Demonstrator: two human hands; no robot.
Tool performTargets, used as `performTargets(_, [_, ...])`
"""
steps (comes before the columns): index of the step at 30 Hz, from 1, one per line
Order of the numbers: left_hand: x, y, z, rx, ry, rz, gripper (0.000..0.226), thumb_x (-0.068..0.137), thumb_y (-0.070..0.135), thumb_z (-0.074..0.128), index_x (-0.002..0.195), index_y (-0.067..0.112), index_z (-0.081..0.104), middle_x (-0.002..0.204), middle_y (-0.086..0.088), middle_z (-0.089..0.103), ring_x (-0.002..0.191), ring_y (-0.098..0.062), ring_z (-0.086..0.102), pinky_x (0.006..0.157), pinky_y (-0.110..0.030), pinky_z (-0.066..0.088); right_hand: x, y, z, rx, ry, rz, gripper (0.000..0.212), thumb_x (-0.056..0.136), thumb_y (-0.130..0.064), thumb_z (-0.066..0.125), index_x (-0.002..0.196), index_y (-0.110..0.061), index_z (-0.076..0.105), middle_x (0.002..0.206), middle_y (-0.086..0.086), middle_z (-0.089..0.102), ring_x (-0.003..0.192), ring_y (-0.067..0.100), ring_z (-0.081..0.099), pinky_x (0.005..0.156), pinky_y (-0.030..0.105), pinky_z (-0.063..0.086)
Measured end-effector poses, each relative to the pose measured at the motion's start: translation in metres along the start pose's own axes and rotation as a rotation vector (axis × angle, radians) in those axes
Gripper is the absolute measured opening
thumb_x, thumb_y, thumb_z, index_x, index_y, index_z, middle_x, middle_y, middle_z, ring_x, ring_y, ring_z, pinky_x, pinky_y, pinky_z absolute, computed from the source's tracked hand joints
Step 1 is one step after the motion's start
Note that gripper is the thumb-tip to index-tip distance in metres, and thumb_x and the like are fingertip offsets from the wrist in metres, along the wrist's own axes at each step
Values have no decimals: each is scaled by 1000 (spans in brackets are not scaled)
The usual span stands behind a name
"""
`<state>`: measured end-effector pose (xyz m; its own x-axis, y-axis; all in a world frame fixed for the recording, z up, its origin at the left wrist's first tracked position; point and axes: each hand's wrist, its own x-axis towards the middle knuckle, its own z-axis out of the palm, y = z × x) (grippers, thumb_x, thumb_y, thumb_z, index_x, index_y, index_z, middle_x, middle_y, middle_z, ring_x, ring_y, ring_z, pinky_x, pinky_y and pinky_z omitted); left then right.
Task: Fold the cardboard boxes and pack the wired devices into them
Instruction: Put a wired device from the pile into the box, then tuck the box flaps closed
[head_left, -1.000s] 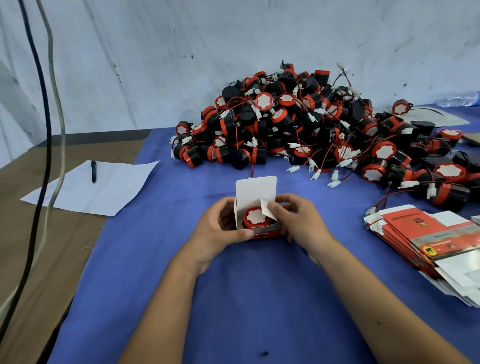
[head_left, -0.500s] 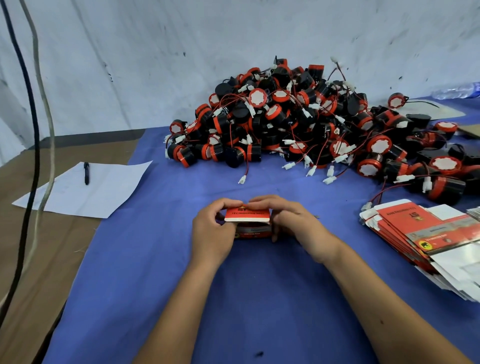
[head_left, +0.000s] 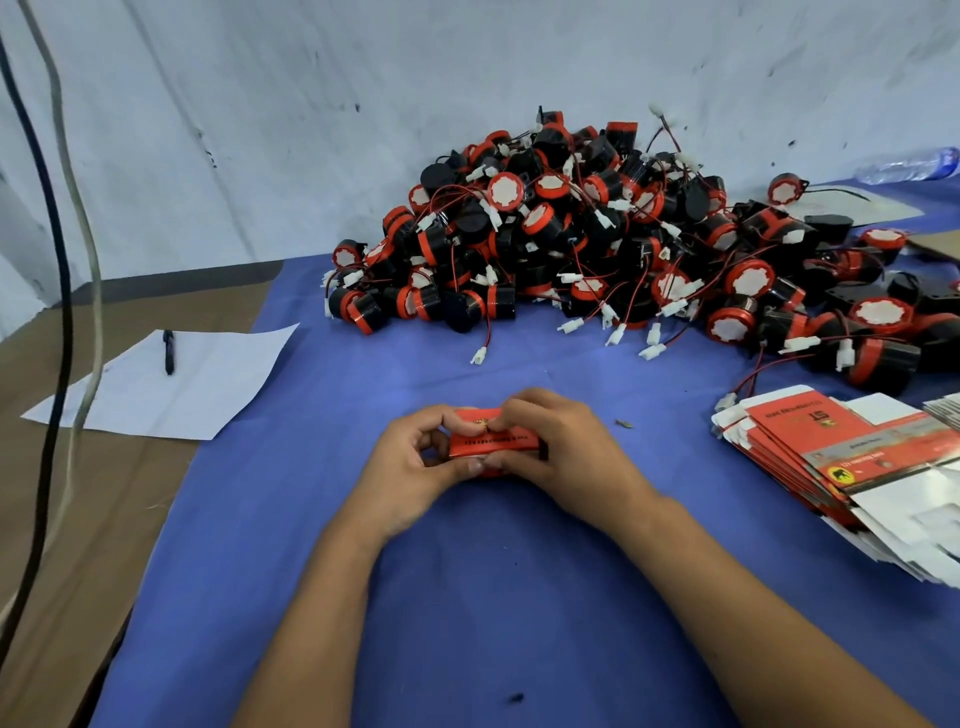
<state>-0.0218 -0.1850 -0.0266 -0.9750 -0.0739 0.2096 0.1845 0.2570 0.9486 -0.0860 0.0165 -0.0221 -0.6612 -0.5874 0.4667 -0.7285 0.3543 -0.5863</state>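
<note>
We hold the box (head_left: 492, 441) mid-table, toward the near edge, left hand (head_left: 410, 467) and right hand (head_left: 561, 452) both curled round it. To close it well, we should press the lid flap squarely home while bracing both ends.

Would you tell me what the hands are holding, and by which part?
Both hands, left and right, hold one small red cardboard box by its opposite ends, fingertips on its top flap.

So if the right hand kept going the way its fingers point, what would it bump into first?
Its fingers point left, so the right hand would probably meet the left hand first; both already grip the red box.
</note>
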Motion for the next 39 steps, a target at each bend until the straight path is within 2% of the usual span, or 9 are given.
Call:
performTargets(5, [-4, 1, -1, 56, -16, 7, 35, 74, 14, 85, 104, 27, 72, 115, 0, 76, 100, -49, 62, 96, -58, 54, -4, 2, -1, -79, -51, -14, 35, 90, -44, 74, 119, -27, 65, 120, -9, 58, 100, 13, 60, 84, 35, 53])
performTargets(8, [-5, 2, -1, 122, -30, -6, 67, 69, 4, 87, 123, 37, 66, 119, 6, 70, 101, -29, 68, 92, -50, 59, -6, 0, -4, -53, 9, -22, 32, 95, -41, 68, 123, -25, 69, 120, -9, 65, 102, 12, 64, 84, 36, 54])
performTargets(11, [-4, 0, 2, 155, -16, -1, 85, 68, -1, 87, 134, 44, 57, 122, 9, 67, 96, -32, 66, 88, -50, 60, -5, -8, -5, 16, 117, 13, 32, 101, -44, 55, 120, -24, 73, 110, -11, 70, 100, 11, 64, 82, 37, 53])
performTargets(16, [-2, 2, 4, 180, 40, 6, 83, 62, 17, 88, 134, 45, 56, 118, 10, 68, 89, -22, 68, 87, -49, 62, -5, -18, 7, 39, 30, 125, 36, 105, -27, 53, 138, -36, 63, 134, -11, 56, 127, 17, 35, 114, 35, 32])
performTargets(21, [-4, 3, 4, 208, 56, 31, 82, 63, 18, 86, 135, 44, 57, 115, 17, 66, 79, -12, 64, 84, -46, 63, -2, -22, 4, 70, -23, 162, 43, 104, -18, 56, 142, -40, 58, 132, -11, 55, 123, 18, 39, 113, 40, 32])
performTargets(28, [-5, 5, 7, 166, 88, 66, 63, 71, 21, 83, 130, 33, 63, 119, 10, 69, 82, -23, 62, 84, -46, 60, -3, -19, 1, -64, -141, 176, 45, 108, -21, 45, 148, -42, 51, 147, -12, 45, 130, 16, 34, 114, 40, 28])
performTargets(31, [-6, 4, 6, 187, 95, 119, 49, 79, 24, 80, 126, 30, 66, 120, 13, 70, 98, -18, 67, 88, -39, 58, -6, -18, 0, -4, -10, 135, 36, 103, -21, 60, 137, -30, 64, 135, -12, 60, 117, 16, 48, 104, 34, 41])
performTargets(34, [-7, 4, 2, 112, 74, 67, 51, 78, 25, 83, 125, 30, 65, 124, 11, 71, 115, -15, 67, 94, -36, 55, -7, -15, -2, 158, 135, 223, 18, 89, -24, 79, 105, -27, 72, 117, -16, 70, 98, 8, 62, 80, 28, 48])
performTargets(39, [-6, 5, 3, 126, 87, 97, 39, 80, 28, 85, 116, 35, 72, 127, 11, 71, 115, -7, 67, 86, -35, 57, -7, -12, -3, 282, 137, 237, 11, 86, -18, 84, 91, -12, 76, 123, -8, 70, 114, 6, 64, 89, 29, 52])
